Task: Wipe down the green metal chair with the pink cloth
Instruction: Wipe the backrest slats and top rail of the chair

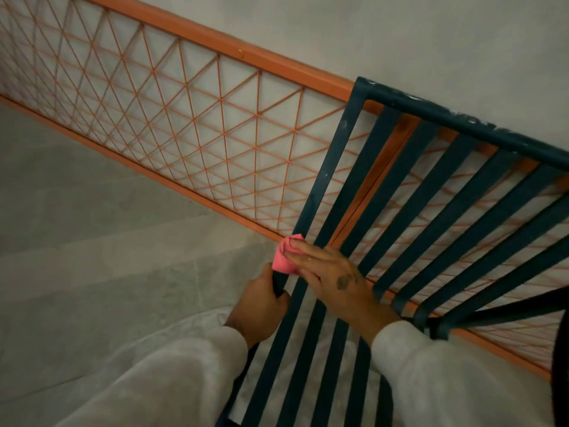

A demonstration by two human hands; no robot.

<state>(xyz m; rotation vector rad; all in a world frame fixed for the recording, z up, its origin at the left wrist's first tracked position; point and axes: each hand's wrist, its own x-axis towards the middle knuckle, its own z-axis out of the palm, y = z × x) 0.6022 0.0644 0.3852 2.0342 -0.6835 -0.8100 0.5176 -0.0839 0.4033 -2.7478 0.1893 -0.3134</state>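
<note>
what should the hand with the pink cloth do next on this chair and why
Probably slide the pink cloth up the outer rail of the green metal chair. The right hand presses the cloth low on that rail, the left hand grips the frame just below, and pale smudges show higher up toward the top bar.

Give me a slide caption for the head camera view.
Right hand presses pink cloth on green chair frame; left hand grips it.

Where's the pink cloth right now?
In the head view, the pink cloth sits left of centre, pressed by the right hand onto the green chair's outermost left slat.
</note>
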